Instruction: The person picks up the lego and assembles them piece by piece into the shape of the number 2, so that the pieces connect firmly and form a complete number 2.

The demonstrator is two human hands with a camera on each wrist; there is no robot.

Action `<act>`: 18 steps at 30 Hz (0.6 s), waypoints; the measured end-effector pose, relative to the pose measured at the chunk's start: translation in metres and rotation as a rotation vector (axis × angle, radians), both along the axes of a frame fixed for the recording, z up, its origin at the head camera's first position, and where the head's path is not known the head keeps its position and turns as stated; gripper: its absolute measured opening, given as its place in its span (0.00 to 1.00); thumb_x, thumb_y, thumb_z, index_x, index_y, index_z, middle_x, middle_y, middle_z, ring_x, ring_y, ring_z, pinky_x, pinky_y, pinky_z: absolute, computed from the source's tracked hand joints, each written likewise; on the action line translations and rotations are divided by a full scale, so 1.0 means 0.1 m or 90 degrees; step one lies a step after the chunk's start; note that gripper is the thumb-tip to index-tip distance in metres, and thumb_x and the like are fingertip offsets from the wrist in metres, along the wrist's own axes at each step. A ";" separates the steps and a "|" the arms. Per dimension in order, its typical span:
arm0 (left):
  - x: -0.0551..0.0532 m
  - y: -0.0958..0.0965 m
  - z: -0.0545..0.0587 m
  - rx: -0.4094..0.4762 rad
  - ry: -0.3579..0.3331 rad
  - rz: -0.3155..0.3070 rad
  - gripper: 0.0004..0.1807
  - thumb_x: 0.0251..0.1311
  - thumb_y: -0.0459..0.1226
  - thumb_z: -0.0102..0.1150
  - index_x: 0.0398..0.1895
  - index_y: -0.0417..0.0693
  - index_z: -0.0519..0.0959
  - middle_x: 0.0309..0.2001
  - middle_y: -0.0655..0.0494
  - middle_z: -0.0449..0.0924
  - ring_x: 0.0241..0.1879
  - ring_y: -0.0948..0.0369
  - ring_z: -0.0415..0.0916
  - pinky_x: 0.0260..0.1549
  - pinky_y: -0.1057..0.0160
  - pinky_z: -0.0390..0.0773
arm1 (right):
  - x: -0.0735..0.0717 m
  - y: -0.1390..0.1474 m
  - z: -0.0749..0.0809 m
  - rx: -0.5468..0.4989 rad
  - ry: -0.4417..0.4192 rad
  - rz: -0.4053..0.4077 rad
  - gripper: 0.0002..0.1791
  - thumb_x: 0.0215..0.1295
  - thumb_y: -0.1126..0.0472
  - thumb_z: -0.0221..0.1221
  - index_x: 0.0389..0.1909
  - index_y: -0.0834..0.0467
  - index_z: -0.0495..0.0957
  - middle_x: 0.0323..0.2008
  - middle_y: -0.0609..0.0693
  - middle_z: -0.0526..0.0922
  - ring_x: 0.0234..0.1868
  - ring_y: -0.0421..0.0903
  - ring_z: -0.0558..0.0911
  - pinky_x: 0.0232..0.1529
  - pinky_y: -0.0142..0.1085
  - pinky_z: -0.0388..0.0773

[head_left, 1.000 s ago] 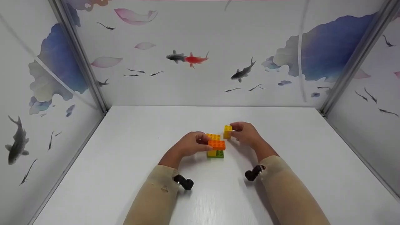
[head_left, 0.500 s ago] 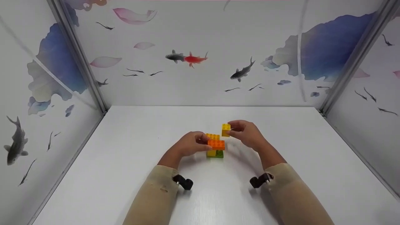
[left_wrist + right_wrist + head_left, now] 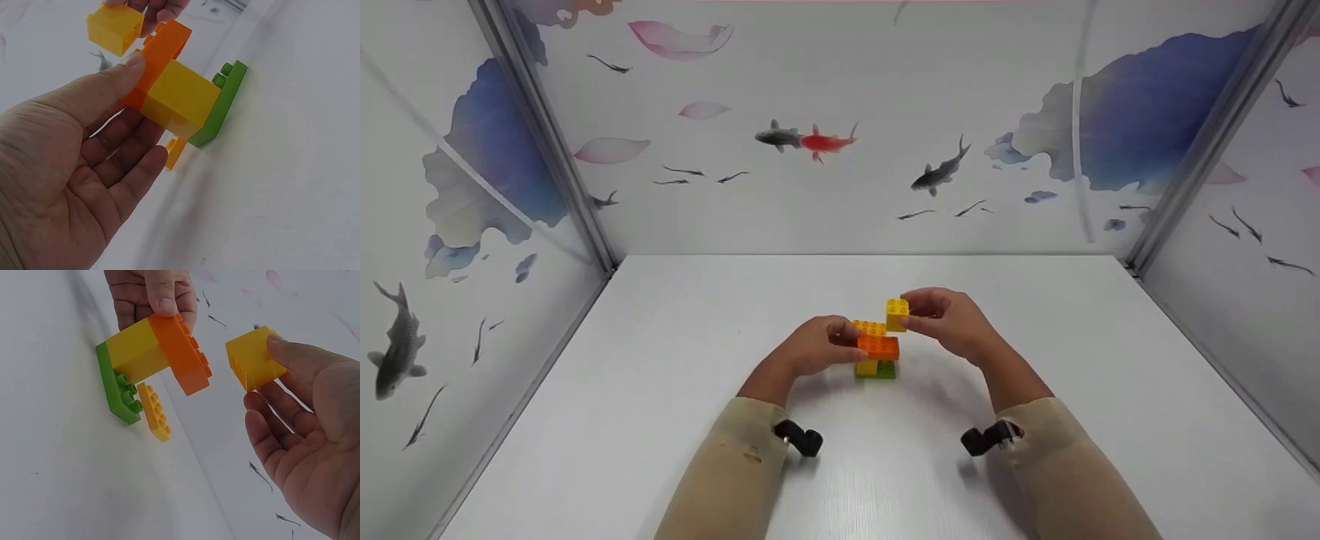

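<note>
In the head view, the left hand (image 3: pixel 817 346) pinches the left end of an orange brick (image 3: pixel 878 347) — its long axis left to right — and the right hand (image 3: pixel 949 319) pinches a yellow block (image 3: pixel 897 315) at its far right. From the left wrist, the orange brick tops a lower yellow block (image 3: pixel 183 93) on a green base (image 3: pixel 224 106). From the right wrist, the yellow block hangs apart, above the orange brick's free right end.

Ref: top brick (image 3: pixel 881 348). Middle block (image 3: pixel 867 368) directly under brick's left end; bottom plate (image 3: pixel 888 370) below both, running right, gap under brick's overhang. Rear plate (image 3: pixel 870 327) on table (image 3: pixel 585 435), behind brick. Upper block (image 3: pixel 897 315) above brick's right end, apart. Left hand (image 3: pixel 817 346) left of brick, right hand (image 3: pixel 952 321) right.
</note>
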State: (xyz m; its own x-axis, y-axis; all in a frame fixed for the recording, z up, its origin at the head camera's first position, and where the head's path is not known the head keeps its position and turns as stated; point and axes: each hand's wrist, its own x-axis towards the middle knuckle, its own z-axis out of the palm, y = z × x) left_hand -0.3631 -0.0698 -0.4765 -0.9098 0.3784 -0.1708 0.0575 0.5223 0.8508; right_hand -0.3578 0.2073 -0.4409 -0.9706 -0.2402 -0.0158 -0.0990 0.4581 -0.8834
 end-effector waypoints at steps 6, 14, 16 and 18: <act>0.00 0.01 -0.01 0.004 0.003 -0.003 0.17 0.60 0.51 0.79 0.50 0.64 0.85 0.54 0.62 0.85 0.56 0.56 0.81 0.66 0.54 0.81 | 0.04 0.00 0.01 0.008 -0.005 0.034 0.22 0.68 0.49 0.74 0.61 0.46 0.84 0.57 0.48 0.88 0.58 0.50 0.86 0.65 0.44 0.85; 0.00 -0.01 -0.01 0.006 0.005 -0.007 0.17 0.61 0.52 0.78 0.50 0.63 0.85 0.54 0.63 0.85 0.56 0.57 0.81 0.66 0.54 0.82 | 0.07 -0.03 0.01 0.014 -0.013 0.056 0.23 0.66 0.49 0.75 0.59 0.47 0.84 0.57 0.48 0.88 0.58 0.50 0.87 0.65 0.45 0.85; -0.01 -0.01 -0.01 0.009 0.007 -0.009 0.17 0.61 0.51 0.78 0.50 0.63 0.85 0.54 0.62 0.85 0.56 0.57 0.81 0.65 0.54 0.82 | 0.07 -0.03 0.00 0.017 -0.013 0.057 0.23 0.65 0.49 0.75 0.59 0.47 0.84 0.56 0.48 0.88 0.58 0.49 0.86 0.65 0.45 0.85; -0.01 -0.01 -0.02 0.012 0.009 -0.012 0.17 0.61 0.51 0.78 0.50 0.63 0.85 0.53 0.62 0.85 0.56 0.57 0.81 0.65 0.55 0.82 | 0.07 -0.03 -0.01 0.022 -0.013 0.061 0.23 0.65 0.48 0.75 0.59 0.47 0.84 0.56 0.48 0.88 0.58 0.49 0.86 0.64 0.45 0.85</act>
State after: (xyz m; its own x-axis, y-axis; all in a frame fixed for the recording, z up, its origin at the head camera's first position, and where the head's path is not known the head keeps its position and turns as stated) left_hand -0.3642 -0.0711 -0.4790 -0.9050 0.3978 -0.1506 0.0790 0.5049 0.8596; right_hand -0.3511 0.2044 -0.4422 -0.9428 -0.3303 -0.0458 -0.1250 0.4774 -0.8698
